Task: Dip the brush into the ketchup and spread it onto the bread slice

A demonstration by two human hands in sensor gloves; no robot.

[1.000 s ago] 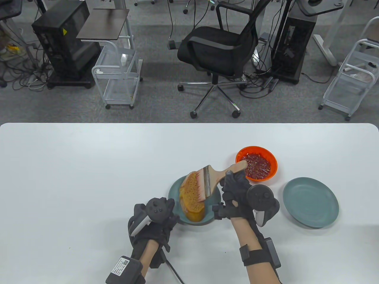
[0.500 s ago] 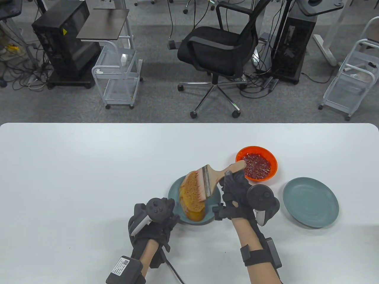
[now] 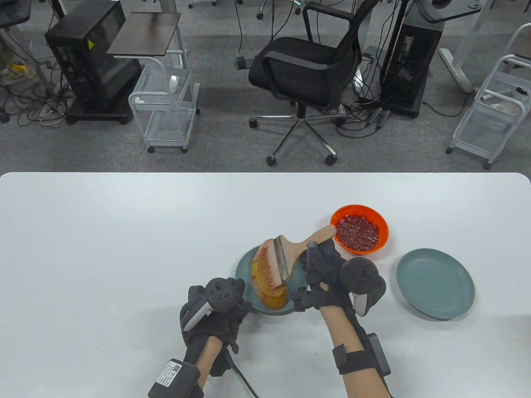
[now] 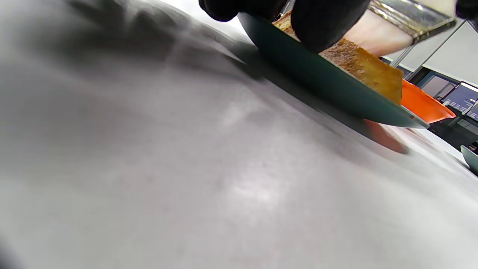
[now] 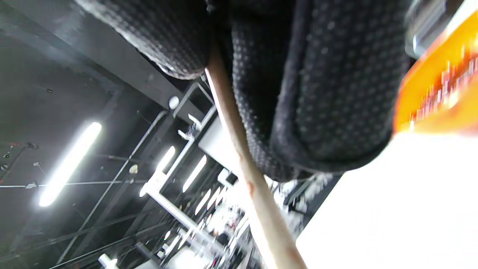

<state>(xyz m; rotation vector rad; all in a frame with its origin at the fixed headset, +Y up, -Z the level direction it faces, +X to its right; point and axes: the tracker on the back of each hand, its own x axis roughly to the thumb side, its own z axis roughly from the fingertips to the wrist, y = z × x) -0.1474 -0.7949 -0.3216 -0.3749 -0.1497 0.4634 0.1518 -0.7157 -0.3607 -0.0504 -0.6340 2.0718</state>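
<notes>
At the left, the left hand (image 3: 220,296) rests at the near-left rim of the round teal plate (image 3: 244,265), and the left wrist view shows its gloved fingertips (image 4: 321,22) on the rim (image 4: 317,82), steadying it; whether they curl under it I cannot tell. On that plate the thick golden-brown bread slice (image 3: 269,290) stands propped on edge, leaning, its broad face turned up and toward the right. The wide flat brush with pale bristles, metal ferrule and wooden handle (image 3: 286,257) lies against that face, bristles red-tipped and spread over the upper part. Its long axis runs from lower left to upper right, bristles pointing down-left at the bread, handle end pointing toward the orange bowl of red ketchup (image 3: 359,234). The right hand (image 3: 327,273) grips the handle, fingers wrapped around it. Further right sits a second teal plate (image 3: 435,282), apart from the bowl.

Dipping looks done; spreading appears underway, with the lower bread face seemingly not yet coated.
</notes>
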